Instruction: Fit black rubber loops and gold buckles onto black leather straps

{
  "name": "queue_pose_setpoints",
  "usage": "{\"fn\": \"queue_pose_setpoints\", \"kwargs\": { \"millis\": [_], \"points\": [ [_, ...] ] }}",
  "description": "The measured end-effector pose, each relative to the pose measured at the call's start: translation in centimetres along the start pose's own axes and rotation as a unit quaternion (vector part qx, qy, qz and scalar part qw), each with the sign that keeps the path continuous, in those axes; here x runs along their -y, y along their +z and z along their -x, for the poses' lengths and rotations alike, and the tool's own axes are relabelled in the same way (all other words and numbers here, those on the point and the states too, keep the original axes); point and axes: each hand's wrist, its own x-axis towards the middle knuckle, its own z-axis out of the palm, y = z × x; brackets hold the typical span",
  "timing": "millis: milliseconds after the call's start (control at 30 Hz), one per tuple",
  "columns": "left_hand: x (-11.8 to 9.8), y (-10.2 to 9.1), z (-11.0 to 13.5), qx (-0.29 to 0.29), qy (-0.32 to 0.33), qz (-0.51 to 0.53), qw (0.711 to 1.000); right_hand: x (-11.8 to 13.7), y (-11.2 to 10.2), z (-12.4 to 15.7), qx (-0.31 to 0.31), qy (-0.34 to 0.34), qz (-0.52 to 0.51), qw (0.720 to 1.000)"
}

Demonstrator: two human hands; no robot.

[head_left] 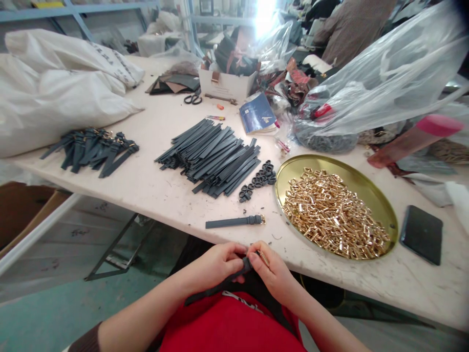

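Just off the table's near edge, my left hand (223,264) is closed around a dark grey strap (210,292), whose tail hangs down to the left. My right hand (271,271) meets it at the strap's end and pinches a gold buckle (263,258); the fingers hide how buckle and strap join. On the table just ahead lies a strap with a buckle (234,222) and a loop on it. Beyond it are a heap of flat dark strips (212,156) and a cluster of small dark loops (258,181). A round gold tray (370,195) holds many gold buckles (333,215).
Buckled straps (93,149) lie in a pile at left, beside white sacks (66,93). Farther back are scissors (193,99), a blue booklet (257,113) and a white box (227,85). A phone (422,234), a pink-lidded bottle (414,139) and clear plastic bags (388,78) occupy the right.
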Motion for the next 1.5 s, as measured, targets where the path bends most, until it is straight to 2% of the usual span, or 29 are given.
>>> {"fn": "queue_pose_setpoints", "kwargs": {
  "millis": [67,133,300,400,467,567,667,767,900,1067,1333,1500],
  "points": [
    [-0.1,-0.3,0.0,0.009,-0.031,-0.053,0.998,0.0,0.2,-0.1,-0.047,-0.005,0.012,0.999],
    [-0.2,-0.4,0.0,0.011,-0.037,-0.071,0.997,0.0,0.4,-0.2,-0.057,-0.013,0.024,0.998],
    [-0.7,-0.2,-0.7,-0.019,0.006,-0.134,0.991,-0.1,0.5,-0.2,-0.068,-0.036,0.051,0.996],
    [-1.7,-1.0,-1.7,-0.043,0.047,-0.243,0.968,0.1,-0.4,-1.4,-0.093,-0.055,0.084,0.991],
    [-2.3,-2.0,-2.9,-0.110,0.100,-0.347,0.926,0.2,-1.4,-3.2,-0.133,-0.082,0.142,0.977],
    [-2.6,-3.6,-4.7,-0.225,0.156,-0.465,0.842,-0.1,-2.5,-6.5,-0.185,-0.112,0.235,0.948],
    [-2.1,-5.1,-5.9,-0.263,0.171,-0.532,0.786,-1.0,-2.7,-8.5,-0.180,-0.117,0.284,0.934],
    [-2.3,-6.5,-6.3,-0.298,0.170,-0.574,0.743,-1.9,-2.4,-8.6,-0.175,-0.123,0.314,0.925],
    [-3.9,-8.1,-7.3,-0.349,0.113,-0.633,0.682,-2.3,-2.4,-7.8,-0.199,-0.127,0.312,0.920],
    [-5.0,-8.5,-8.9,-0.367,0.085,-0.638,0.672,-2.0,-2.6,-7.9,-0.205,-0.114,0.271,0.934],
    [-4.1,-8.2,-8.9,-0.396,0.065,-0.618,0.676,-2.1,-2.7,-7.8,-0.227,-0.112,0.234,0.939],
    [-3.8,-8.2,-8.9,-0.415,0.084,-0.608,0.672,-2.3,-2.7,-7.7,-0.282,-0.130,0.166,0.936]
  ]
}}
